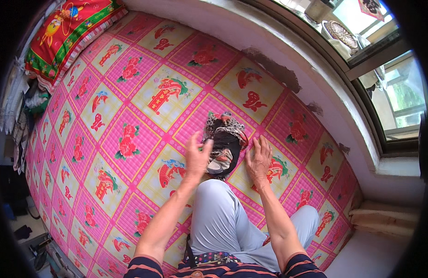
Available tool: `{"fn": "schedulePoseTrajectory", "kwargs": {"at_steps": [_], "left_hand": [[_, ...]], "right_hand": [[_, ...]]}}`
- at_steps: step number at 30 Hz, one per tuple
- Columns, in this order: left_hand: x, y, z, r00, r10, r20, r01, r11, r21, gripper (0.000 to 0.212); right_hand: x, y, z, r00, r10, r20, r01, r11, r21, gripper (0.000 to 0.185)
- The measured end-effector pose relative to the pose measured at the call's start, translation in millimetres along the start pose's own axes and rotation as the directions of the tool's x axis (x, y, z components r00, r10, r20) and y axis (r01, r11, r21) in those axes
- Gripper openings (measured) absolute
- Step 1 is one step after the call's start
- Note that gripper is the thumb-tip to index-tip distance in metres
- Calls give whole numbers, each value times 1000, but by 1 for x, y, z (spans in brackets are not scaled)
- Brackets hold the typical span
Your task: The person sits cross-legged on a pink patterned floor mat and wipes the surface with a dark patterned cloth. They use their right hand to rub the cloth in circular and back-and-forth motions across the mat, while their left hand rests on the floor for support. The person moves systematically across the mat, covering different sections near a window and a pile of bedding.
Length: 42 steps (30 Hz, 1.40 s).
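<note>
A bundle of patterned cloth with black parts [225,142] lies crumpled before my bent knee, on a pink and cream sheet [144,135] printed with flowers and fish. My left hand [199,154] is raised at the bundle's left side, slightly blurred, with its fingers apart; it does not appear to grip the cloth. On the other side, my right hand [259,158] rests palm down on the sheet, just right of the bundle, its fingers spread and holding nothing.
A red and green pillow [71,38] lies at the far left corner, above hanging clothes [23,118]. A wall ledge [280,45] and framed window [370,73] run along the upper right. Folded beige cloth [384,217] sits at the right. Various items stand beyond the lower left edge.
</note>
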State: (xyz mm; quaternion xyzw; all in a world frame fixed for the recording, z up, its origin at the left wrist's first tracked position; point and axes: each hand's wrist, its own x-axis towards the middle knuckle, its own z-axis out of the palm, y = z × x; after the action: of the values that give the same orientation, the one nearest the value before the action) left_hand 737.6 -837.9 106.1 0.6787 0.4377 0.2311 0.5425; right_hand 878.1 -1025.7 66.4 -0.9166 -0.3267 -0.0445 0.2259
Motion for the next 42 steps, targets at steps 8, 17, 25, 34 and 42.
{"fn": "schedulePoseTrajectory", "kwargs": {"at_steps": [8, 17, 25, 34, 42], "left_hand": [[39, -96, -158, 875, 222, -429, 254, 545, 799, 54], [35, -114, -165, 882, 296, -367, 227, 415, 881, 62], [30, -99, -169, 921, 202, -333, 217, 442, 870, 74], [36, -84, -164, 931, 137, -339, 252, 433, 865, 73], [34, -93, -168, 935, 125, -331, 257, 403, 878, 74]], "right_hand": [[14, -117, 8, 991, -122, 50, 113, 980, 164, 84], [131, -34, 21, 968, 246, -52, -249, 967, -55, 89], [233, -100, 74, 1000, 17, -11, -16, 997, 78, 74], [237, -66, 45, 998, -27, 58, 18, 990, 140, 67], [211, -108, 47, 990, 101, 94, -88, 987, -132, 75]]}}
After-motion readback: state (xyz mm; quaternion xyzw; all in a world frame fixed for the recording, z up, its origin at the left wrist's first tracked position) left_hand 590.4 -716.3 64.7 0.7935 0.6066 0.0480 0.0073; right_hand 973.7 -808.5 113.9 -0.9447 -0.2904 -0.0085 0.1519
